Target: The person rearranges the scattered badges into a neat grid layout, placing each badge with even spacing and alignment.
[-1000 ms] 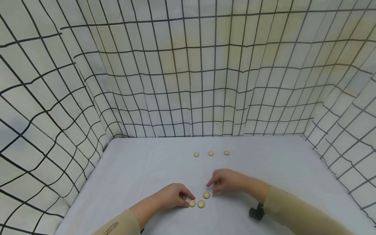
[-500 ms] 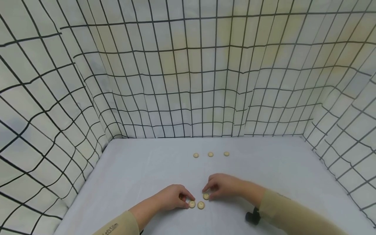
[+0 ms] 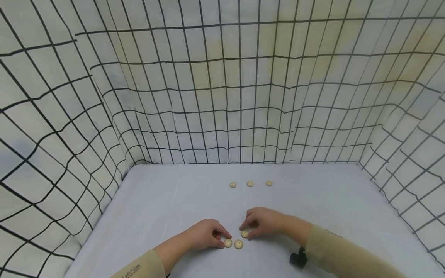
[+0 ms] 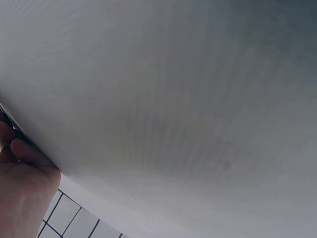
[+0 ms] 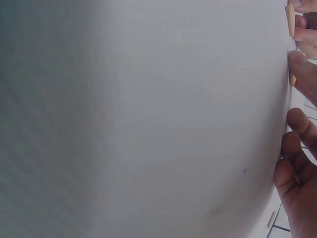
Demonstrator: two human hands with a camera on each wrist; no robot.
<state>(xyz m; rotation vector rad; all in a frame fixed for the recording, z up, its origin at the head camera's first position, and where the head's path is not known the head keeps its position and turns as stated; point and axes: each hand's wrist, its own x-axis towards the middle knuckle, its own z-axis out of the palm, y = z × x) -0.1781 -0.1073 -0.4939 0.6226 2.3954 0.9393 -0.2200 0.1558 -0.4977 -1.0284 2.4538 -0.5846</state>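
Several round cream buttons lie on a white table. Near the front, my left hand (image 3: 206, 234) pinches the edge of the left button (image 3: 227, 243) with thumb and index finger. Just right of that one lies a second button (image 3: 238, 244), untouched. My right hand (image 3: 267, 221) has its thumb and index finger at opposite sides of a third button (image 3: 244, 234), a little farther back. In the right wrist view, the right fingers (image 5: 300, 148) rest on the surface near a button seen edge-on (image 5: 292, 78). Only part of the left palm (image 4: 27, 191) shows in the left wrist view, its button hidden.
Farther back, three more buttons form a loose row: a left one (image 3: 233, 185), a middle one (image 3: 250, 184) and a right one (image 3: 269, 183). Grid-lined white walls (image 3: 222, 96) enclose the table at the back and sides. A black device (image 3: 298, 259) hangs under the right wrist.
My right hand has moved left and toward me, and its thumb and index finger have come to either side of the back button. The left hand has kept its place.
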